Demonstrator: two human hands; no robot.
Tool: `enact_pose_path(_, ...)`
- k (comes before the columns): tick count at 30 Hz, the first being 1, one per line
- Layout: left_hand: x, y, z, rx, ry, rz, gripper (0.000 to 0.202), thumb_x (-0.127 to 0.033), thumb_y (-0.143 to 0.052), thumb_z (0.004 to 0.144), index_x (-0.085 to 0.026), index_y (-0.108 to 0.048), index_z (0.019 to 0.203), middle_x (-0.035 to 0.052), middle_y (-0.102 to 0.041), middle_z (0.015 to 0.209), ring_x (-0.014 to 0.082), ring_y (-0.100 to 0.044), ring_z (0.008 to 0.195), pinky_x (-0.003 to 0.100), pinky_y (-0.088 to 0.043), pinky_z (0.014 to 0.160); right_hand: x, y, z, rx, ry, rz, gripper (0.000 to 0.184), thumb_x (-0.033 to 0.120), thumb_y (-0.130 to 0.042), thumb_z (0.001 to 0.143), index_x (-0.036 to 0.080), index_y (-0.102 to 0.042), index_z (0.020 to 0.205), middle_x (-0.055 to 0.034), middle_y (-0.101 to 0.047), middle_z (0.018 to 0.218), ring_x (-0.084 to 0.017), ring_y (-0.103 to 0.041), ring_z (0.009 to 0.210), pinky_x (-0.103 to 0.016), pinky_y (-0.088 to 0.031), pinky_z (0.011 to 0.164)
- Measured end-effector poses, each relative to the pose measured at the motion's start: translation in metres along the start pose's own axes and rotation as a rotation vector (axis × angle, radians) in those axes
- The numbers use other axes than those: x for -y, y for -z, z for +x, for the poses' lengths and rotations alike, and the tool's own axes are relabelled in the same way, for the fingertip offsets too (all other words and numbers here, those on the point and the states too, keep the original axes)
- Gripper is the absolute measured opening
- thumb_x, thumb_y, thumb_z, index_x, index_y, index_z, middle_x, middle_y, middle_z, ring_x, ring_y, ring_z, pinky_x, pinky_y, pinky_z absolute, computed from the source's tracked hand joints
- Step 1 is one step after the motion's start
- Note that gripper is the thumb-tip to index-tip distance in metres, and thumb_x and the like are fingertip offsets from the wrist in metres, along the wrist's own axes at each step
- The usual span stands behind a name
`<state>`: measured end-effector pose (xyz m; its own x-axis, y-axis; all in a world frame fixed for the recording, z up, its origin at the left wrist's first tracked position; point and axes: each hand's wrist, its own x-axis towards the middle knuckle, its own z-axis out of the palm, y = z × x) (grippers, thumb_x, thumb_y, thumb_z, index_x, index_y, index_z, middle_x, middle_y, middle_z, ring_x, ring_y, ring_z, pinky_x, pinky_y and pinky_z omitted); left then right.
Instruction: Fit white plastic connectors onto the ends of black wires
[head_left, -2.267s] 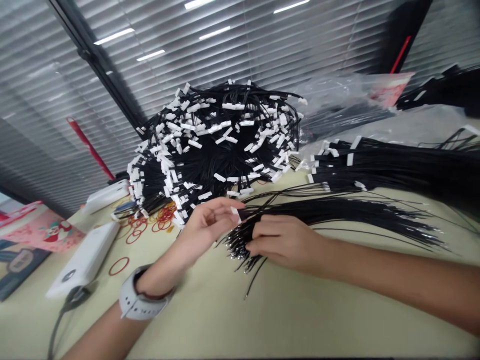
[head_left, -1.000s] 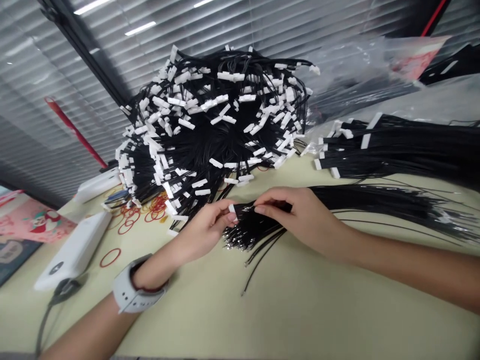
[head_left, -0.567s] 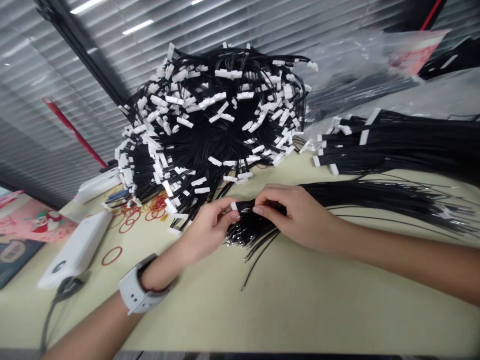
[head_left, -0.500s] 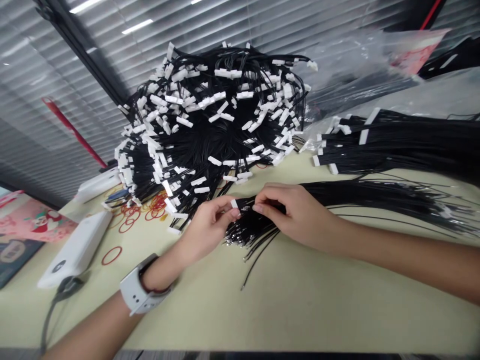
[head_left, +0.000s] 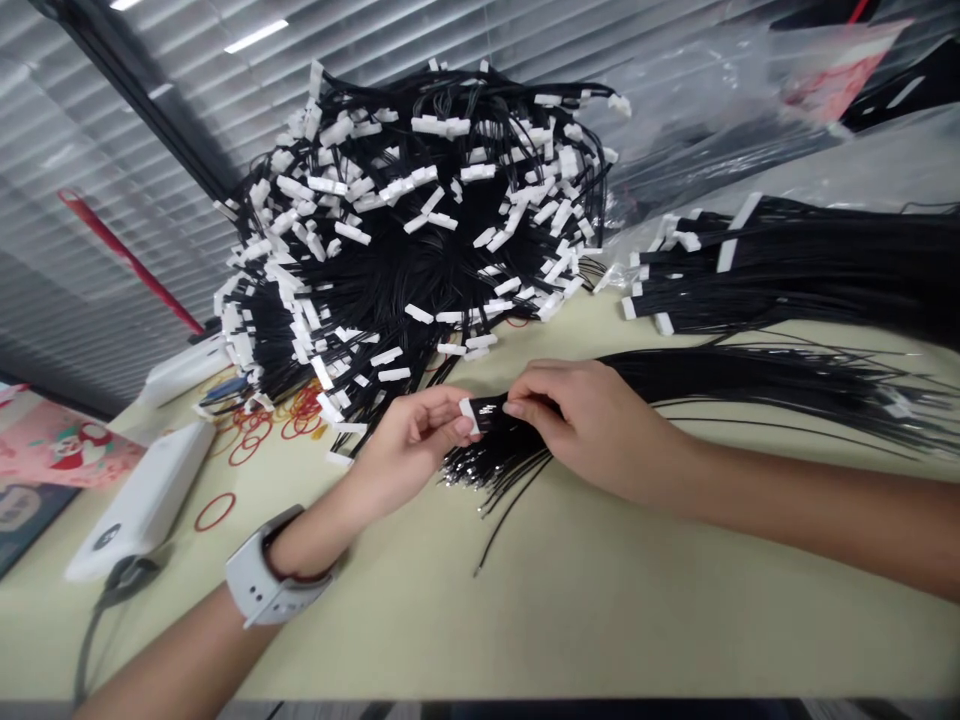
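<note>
My left hand [head_left: 409, 445] pinches a small white connector [head_left: 469, 413] between thumb and fingers. My right hand [head_left: 589, 425] pinches thin black wires [head_left: 489, 409] right at that connector, the two hands nearly touching. Under my right hand lies a loose bundle of black wires with bare metal tips [head_left: 750, 380], running off to the right. Behind my hands rises a big heap of black wires with white connectors [head_left: 420, 240]. A grey watch [head_left: 259, 580] sits on my left wrist.
A second stack of wires with connectors [head_left: 787, 265] lies at the right. Red rubber bands [head_left: 259, 430] are scattered at the left beside a white power bank [head_left: 146, 500] with a cable. Clear plastic bags [head_left: 720, 130] lie at the back. The table [head_left: 600, 620] is pale yellow.
My right hand has left the wire bundle's tips and come up to the connector in my left hand. Both hands hold almost still over the last second; the view dipped slightly.
</note>
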<state>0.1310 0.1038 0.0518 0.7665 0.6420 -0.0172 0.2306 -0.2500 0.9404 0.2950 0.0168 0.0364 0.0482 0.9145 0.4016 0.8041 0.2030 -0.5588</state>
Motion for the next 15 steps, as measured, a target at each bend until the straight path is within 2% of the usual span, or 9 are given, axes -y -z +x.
enact_pose_path(3,0.0002,-0.0009,0.0002,-0.005,0.032,-0.030,0.008,-0.016,-0.057,0.078,-0.013,-0.057,0.086,-0.0003,-0.060,0.066,0.0111,-0.058,0.064,0.023,-0.047,0.063,0.0019,0.0011,-0.0021,-0.004,0.020,-0.056,0.019,0.013,-0.046,0.082,0.014,-0.058,0.069,-0.0003,-0.058,0.068,-0.011,-0.047,0.058,-0.024,-0.031,0.055)
enact_pose_path(9,0.0019,-0.0021,0.0022,0.008,0.004,0.009,0.004,-0.013,-0.059,0.075,-0.013,-0.058,0.078,-0.0008,-0.059,0.063,0.0100,-0.056,0.060,0.021,-0.045,0.058,0.0048,0.0013,-0.0052,0.033,0.025,-0.119,0.019,0.014,-0.045,0.082,0.014,-0.059,0.069,-0.0017,-0.057,0.067,-0.011,-0.049,0.058,-0.025,-0.030,0.054)
enact_pose_path(15,0.0016,-0.0028,0.0014,0.026,0.035,0.008,0.004,-0.015,-0.058,0.076,-0.013,-0.057,0.079,0.0004,-0.059,0.065,0.0112,-0.056,0.062,0.023,-0.045,0.059,0.0077,0.0011,-0.0061,0.028,0.047,-0.155,0.020,0.015,-0.044,0.083,0.014,-0.059,0.070,-0.0031,-0.058,0.068,-0.013,-0.051,0.060,-0.026,-0.031,0.055)
